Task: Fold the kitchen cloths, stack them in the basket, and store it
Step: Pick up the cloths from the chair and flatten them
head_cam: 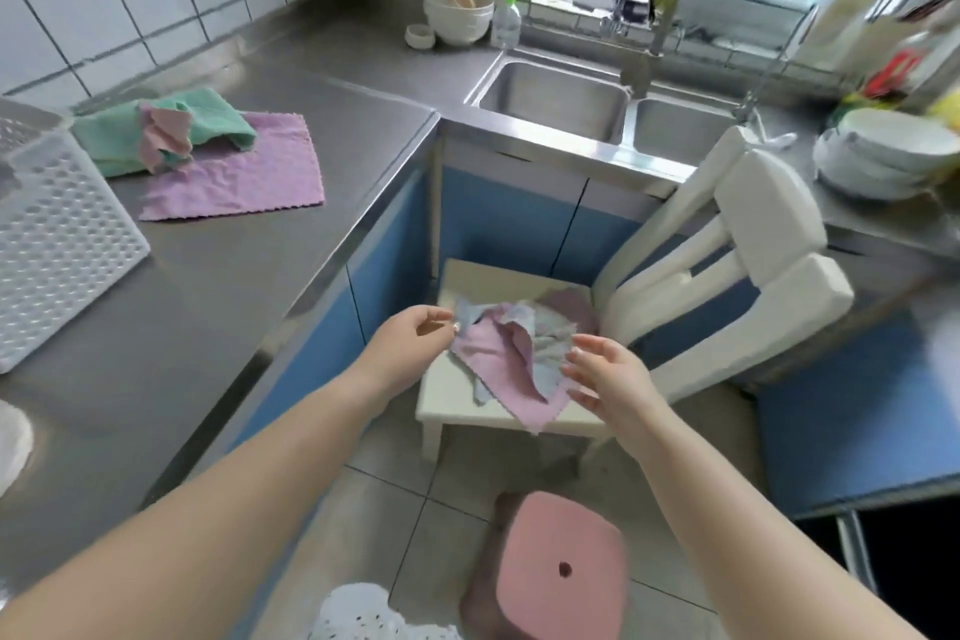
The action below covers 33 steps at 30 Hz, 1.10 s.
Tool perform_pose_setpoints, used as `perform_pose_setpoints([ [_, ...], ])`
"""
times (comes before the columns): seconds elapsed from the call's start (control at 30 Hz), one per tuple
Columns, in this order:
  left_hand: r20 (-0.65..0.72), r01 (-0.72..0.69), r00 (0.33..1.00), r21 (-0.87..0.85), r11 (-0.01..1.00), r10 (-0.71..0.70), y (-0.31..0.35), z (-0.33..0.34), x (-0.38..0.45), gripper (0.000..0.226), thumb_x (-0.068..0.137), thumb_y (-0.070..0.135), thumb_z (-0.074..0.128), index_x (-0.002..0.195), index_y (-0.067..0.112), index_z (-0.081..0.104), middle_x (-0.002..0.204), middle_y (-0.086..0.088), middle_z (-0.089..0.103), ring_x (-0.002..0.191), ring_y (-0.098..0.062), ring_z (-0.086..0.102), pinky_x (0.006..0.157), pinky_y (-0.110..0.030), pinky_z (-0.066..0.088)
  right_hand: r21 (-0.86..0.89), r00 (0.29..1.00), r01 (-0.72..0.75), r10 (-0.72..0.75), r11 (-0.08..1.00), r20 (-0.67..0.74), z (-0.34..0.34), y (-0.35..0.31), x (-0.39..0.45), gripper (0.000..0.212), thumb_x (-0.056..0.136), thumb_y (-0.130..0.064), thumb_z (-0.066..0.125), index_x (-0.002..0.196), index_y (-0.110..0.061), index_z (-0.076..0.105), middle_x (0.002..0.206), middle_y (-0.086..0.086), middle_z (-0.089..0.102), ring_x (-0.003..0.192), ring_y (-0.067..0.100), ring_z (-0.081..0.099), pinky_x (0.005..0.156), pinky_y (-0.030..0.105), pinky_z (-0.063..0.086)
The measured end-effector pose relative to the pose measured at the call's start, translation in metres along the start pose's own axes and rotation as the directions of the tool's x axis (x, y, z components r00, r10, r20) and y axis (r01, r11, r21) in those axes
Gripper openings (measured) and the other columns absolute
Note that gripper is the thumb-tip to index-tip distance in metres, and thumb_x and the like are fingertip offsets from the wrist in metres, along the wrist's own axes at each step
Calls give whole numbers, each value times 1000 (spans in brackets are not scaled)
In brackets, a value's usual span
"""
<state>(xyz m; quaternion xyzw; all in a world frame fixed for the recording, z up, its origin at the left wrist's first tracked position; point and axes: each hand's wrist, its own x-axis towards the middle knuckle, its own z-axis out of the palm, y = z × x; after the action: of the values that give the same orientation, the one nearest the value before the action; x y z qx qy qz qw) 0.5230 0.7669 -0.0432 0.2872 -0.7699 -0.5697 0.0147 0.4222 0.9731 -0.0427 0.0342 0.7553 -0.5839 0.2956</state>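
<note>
A crumpled heap of pink and pale blue cloths lies on the seat of a white chair. My left hand pinches a corner of a pale blue cloth at the heap's upper left. My right hand hovers with spread fingers at the heap's right edge, touching or nearly touching it. On the steel counter to the left lies a flat purple cloth, with a green cloth and a small pink cloth bunched on it. A white perforated basket stands at the far left.
A double sink with a faucet is behind the chair, with a green rag over the faucet. White bowls and a soap bottle stand by the window; stacked plates at right. A pink stool stands on the floor in front of the chair.
</note>
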Motion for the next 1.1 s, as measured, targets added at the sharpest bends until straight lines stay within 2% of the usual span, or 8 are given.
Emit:
perform_pose_setpoints([
  [0.2, -20, 82, 996, -125, 989, -85, -7, 64, -33, 23, 92, 29, 55, 114, 24, 57, 113, 3, 64, 104, -11, 61, 93, -40, 51, -55, 997, -36, 39, 998, 63, -58, 31, -8, 27, 96, -16, 50, 123, -16, 54, 119, 6, 61, 95, 12, 62, 65, 24, 50],
  [0.3, -37, 95, 994, -148, 984, -101, -9, 83, -37, 23, 92, 28, 55, 115, 24, 57, 113, 4, 63, 104, -10, 61, 88, -35, 51, -74, 994, -52, 59, 996, 96, -72, 35, -6, 29, 96, -16, 50, 125, -16, 53, 119, 6, 61, 96, 12, 62, 62, 21, 49],
  [0.53, -62, 133, 987, -209, 969, -149, -14, 99, -14, 16, 93, 28, 54, 108, 30, 57, 114, 5, 63, 105, -11, 61, 84, -30, 50, -117, 988, -66, 82, 991, 134, -80, 34, 24, 28, 96, -16, 51, 123, -17, 54, 120, 5, 61, 98, 13, 62, 70, 24, 52],
  [0.67, -65, 139, 985, -265, 954, -162, -17, 107, 30, 9, 94, 25, 52, 101, 29, 57, 110, 4, 64, 101, -9, 62, 85, -32, 48, -156, 986, -84, 105, 984, 132, -73, 32, 66, 25, 95, -18, 53, 120, -19, 56, 115, 2, 63, 100, 14, 63, 79, 29, 52],
  [0.8, -47, 180, 978, -290, 940, -202, -30, 109, 90, 12, 94, 23, 52, 105, 24, 57, 109, 1, 65, 97, -8, 62, 82, -28, 49, -191, 982, -131, 153, 973, 106, -60, 27, 120, 22, 95, -18, 53, 117, -20, 57, 111, 2, 64, 99, 13, 64, 75, 25, 52],
  [0.9, 18, 232, 972, -246, 941, -235, -37, 104, 146, 19, 93, 25, 54, 111, 21, 58, 110, 3, 64, 98, -6, 62, 80, -24, 48, -211, 977, -180, 199, 961, 71, -42, 21, 168, 22, 94, -18, 54, 116, -19, 57, 109, 3, 64, 96, 13, 64, 74, 25, 50],
  [1.03, 65, 272, 962, -154, 950, -265, -50, 108, 204, 25, 92, 27, 56, 115, 21, 59, 111, 7, 63, 105, -9, 59, 91, -28, 47, -255, 974, -206, 222, 945, 36, -26, 23, 221, 22, 94, -15, 53, 115, -17, 57, 110, 4, 63, 97, 16, 63, 78, 28, 49],
  [1.1, 60, 285, 958, -150, 947, -279, -58, 117, 222, 25, 91, 26, 57, 115, 21, 60, 109, 6, 64, 105, -10, 59, 90, -27, 47, -316, 973, -209, 230, 925, 31, -25, 31, 240, 23, 93, -15, 55, 116, -16, 58, 111, 4, 64, 100, 18, 63, 78, 30, 49],
])
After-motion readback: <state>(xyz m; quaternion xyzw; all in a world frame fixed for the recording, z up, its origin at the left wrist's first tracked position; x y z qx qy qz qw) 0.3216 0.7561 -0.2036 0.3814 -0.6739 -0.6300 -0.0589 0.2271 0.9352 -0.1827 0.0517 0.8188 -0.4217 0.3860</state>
